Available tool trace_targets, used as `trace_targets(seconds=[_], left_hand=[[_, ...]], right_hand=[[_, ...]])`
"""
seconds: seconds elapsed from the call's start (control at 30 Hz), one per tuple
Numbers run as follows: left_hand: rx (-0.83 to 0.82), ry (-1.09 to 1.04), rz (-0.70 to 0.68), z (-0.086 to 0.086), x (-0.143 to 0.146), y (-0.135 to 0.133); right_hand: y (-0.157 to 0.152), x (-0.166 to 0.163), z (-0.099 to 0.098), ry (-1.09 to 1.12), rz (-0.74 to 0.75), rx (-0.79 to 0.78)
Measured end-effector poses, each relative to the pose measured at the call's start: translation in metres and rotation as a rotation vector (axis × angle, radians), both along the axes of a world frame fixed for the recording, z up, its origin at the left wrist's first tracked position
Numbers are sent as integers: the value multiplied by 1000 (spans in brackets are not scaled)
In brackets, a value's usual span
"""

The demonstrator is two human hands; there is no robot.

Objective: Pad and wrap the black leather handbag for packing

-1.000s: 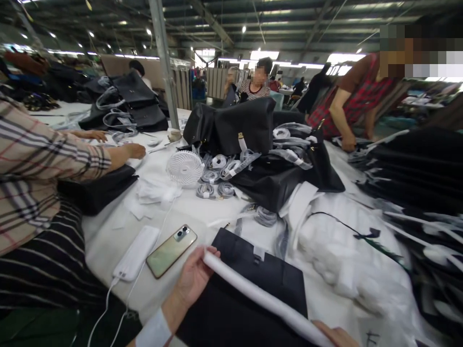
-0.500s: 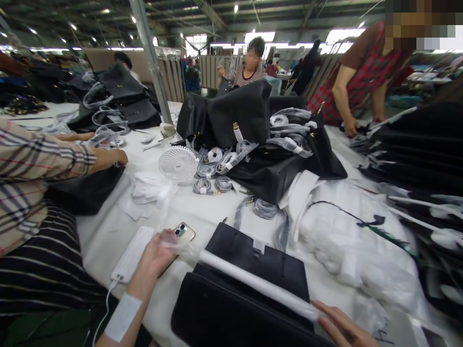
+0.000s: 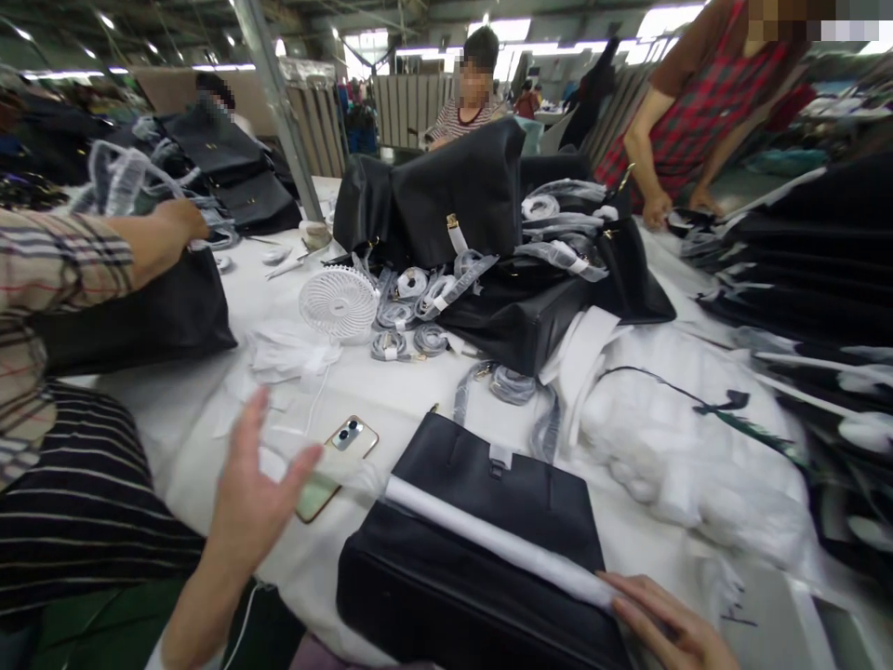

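Note:
A black handbag lies on the white table before me, its flap folded away from me and a white-wrapped clasp on it. Across the bag runs a white padded roll. My right hand has its fingers closed around the roll's right end. Left of the bag, my left hand is raised with fingers spread, holding nothing. Thin clear film trails from the roll's left end toward it; whether it touches the fingers is unclear. Beyond that hand lies a phone.
A white fan stands near coiled, plastic-wrapped straps. Black bags are piled behind. White stuffing in plastic sits at right, near stacked black bags. A co-worker's arm reaches in from the left; another person bends at right.
My left hand has drawn back toward me and its fingers have spread, uncovering more of the phone. My right hand stays at the roll's end. The left co-worker's bag now stands higher.

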State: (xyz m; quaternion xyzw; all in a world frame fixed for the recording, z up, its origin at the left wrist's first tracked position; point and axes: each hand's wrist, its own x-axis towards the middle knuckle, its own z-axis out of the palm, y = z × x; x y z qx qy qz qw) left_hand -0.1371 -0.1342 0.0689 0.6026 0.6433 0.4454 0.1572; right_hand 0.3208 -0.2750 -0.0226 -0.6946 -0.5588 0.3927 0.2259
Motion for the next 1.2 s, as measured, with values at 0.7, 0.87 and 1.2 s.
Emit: trace_targets(seconds=[0.7,0.87,1.2], left_hand=[[-349,849,-1061,-42,150,-37],[-432,856,-1093,-49,148,-35],[-520,840,-1083,-70,155,-20]], right_hand=[[-10,-16,-9,255,-6,-229],[-27,-15,3,392,-222,-188],[-34,-15,13,146,-101,-113]])
